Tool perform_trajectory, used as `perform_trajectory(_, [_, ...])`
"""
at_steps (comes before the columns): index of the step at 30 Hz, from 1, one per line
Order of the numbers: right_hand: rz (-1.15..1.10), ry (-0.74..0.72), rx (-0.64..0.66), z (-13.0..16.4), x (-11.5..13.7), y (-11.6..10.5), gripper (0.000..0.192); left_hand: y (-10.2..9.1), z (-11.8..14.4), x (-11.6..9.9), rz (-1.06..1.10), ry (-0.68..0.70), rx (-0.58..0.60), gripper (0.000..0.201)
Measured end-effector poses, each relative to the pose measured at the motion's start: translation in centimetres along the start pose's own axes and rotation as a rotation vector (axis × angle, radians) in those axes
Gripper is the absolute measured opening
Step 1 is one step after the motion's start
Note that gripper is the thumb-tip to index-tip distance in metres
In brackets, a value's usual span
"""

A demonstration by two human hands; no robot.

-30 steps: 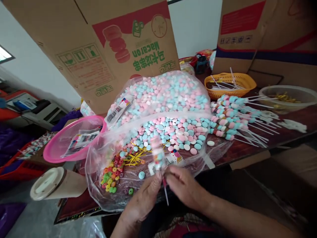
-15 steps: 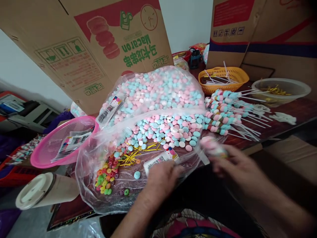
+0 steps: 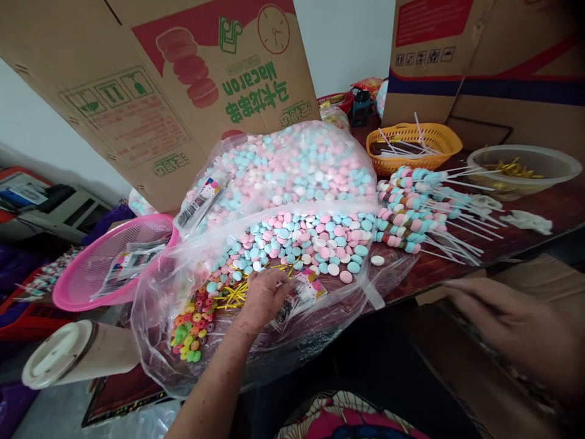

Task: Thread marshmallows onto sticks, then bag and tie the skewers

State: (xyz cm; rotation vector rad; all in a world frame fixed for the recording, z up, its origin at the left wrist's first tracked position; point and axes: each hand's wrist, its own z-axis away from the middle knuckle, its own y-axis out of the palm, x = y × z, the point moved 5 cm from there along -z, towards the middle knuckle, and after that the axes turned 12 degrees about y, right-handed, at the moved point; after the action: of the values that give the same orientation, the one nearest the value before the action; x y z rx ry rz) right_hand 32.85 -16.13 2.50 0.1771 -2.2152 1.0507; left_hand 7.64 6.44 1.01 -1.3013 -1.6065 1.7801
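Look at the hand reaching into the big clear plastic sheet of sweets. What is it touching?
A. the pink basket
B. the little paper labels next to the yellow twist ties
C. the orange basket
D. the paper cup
B: the left hand rests on the paper labels lying on the plastic, right beside the yellow twist ties, far from either basket and the cup.

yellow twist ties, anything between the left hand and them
Nothing visible. The left hand rests inside the open plastic sheet, fingertips right at the yellow twist ties; the ring candies lie off to the side.
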Motion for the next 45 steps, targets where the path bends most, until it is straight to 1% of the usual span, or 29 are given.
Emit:
perform_trajectory(1, [0.016,-0.057,0.048,-1.1,1.8,2.0,0.015,-0.7,0.1,-0.6,0.001,0.068,0.012,0.021])
perform_trajectory(2, [-0.016,-0.159,0.079,-1.9,4.0,4.0,0.018,-1.4,0.3,-1.1,-0.006,0.128,0.033,0.021])
perform_trajectory(4, [-0.053,-0.268,0.205,-3.3,8.3,8.4,0.033,-2.1,0.4,-2.0,-0.052,0.205,0.085,0.024])
perform_trajectory(5, [-0.079,-0.284,0.314,-3.8,10.0,10.8,0.033,-2.2,0.4,-2.2,-0.085,0.217,0.106,0.025])
perform_trajectory(6, [-0.112,-0.252,0.415,-4.2,11.1,13.0,0.024,-2.1,0.4,-2.2,-0.117,0.209,0.119,0.026])
perform_trajectory(7, [-0.141,-0.176,0.443,-4.7,11.7,14.8,0.016,-2.0,0.4,-2.1,-0.142,0.187,0.12,0.027])
perform_trajectory(9, [-0.168,-0.085,0.443,-5.4,11.8,17.3,0.018,-1.4,0.3,-1.6,-0.142,0.122,0.082,0.023])
perform_trajectory(11, [-0.203,-0.036,0.435,-5.7,11.2,18.4,0.019,-0.8,0.3,-1.1,-0.091,0.049,0.012,0.025])
perform_trajectory(13, [-0.254,0.001,0.459,-5.8,10.5,18.2,0.021,-0.4,0.2,-0.9,-0.03,-0.009,-0.053,0.028])
perform_trajectory(14, [-0.274,0.02,0.467,-5.9,10.3,17.7,0.021,-0.3,0.1,-0.9,0.005,-0.029,-0.085,0.021])
perform_trajectory(16, [-0.328,0.064,0.51,-5.9,10.1,16.3,0.017,-0.6,-0.1,-1.4,0.122,-0.025,-0.118,0.009])
perform_trajectory(17, [-0.367,0.086,0.563,-5.9,10.1,15.7,0.016,-0.9,-0.2,-1.7,0.21,0.0,-0.113,0.012])
perform_trajectory(19, [-0.467,0.106,0.706,-5.6,10.6,14.9,0.015,-1.4,-0.3,-2.5,0.408,0.074,-0.032,0.016])
perform_trajectory(20, [-0.517,0.109,0.759,-5.4,10.9,14.6,0.012,-1.6,-0.2,-3.0,0.483,0.108,0.025,0.017])
perform_trajectory(21, [-0.558,0.111,0.777,-5.3,11.2,14.3,0.009,-1.9,-0.1,-3.3,0.521,0.133,0.068,0.017])
perform_trajectory(22, [-0.586,0.12,0.758,-5.2,11.4,14.1,0.009,-2.2,0.1,-3.5,0.518,0.145,0.087,0.018])
perform_trajectory(23, [-0.609,0.141,0.717,-5.1,11.4,14.0,0.012,-2.4,0.3,-3.5,0.474,0.143,0.062,0.018])
perform_trajectory(26, [-0.653,0.246,0.626,-4.7,11.1,14.1,0.015,-2.5,1.1,-3.1,0.266,0.029,-0.113,0.031])
perform_trajectory(27, [-0.659,0.271,0.617,-4.5,11.0,14.1,0.018,-2.2,1.5,-3.0,0.24,-0.02,-0.16,0.029])
perform_trajectory(29, [-0.671,0.321,0.622,-4.1,10.6,14.0,0.024,-1.3,2.0,-3.1,0.286,-0.062,-0.195,0.022])
perform_trajectory(32, [-0.686,0.398,0.684,-3.7,10.0,13.3,0.028,-0.2,2.1,-3.9,0.441,0.022,-0.136,0.027])
perform_trajectory(33, [-0.685,0.391,0.713,-3.7,10.0,13.0,0.026,-0.2,2.1,-4.0,0.475,0.061,-0.117,0.027])
perform_trajectory(35, [-0.677,0.284,0.748,-3.7,10.3,12.4,0.017,-0.4,1.9,-4.2,0.503,0.137,-0.088,0.025])
perform_trajectory(37, [-0.659,0.156,0.715,-3.7,10.6,11.9,0.012,-0.5,1.7,-4.3,0.469,0.189,-0.066,0.025])
perform_trajectory(38, [-0.644,0.13,0.68,-3.6,10.6,12.0,0.014,-0.5,1.6,-4.3,0.422,0.2,-0.071,0.025])
perform_trajectory(40, [-0.606,0.169,0.594,-3.3,10.2,12.5,0.021,-0.5,1.7,-4.3,0.286,0.155,-0.151,0.021])
perform_trajectory(42, [-0.581,0.247,0.531,-2.8,9.7,13.2,0.027,-0.2,2.1,-4.2,0.196,0.049,-0.28,0.03])
perform_trajectory(43, [-0.579,0.272,0.508,-2.6,9.5,13.5,0.029,0.2,2.4,-4.1,0.2,-0.01,-0.325,0.036])
perform_trajectory(45, [-0.595,0.297,0.471,-2.3,9.4,13.8,0.033,1.2,2.7,-4.2,0.302,-0.084,-0.327,0.035])
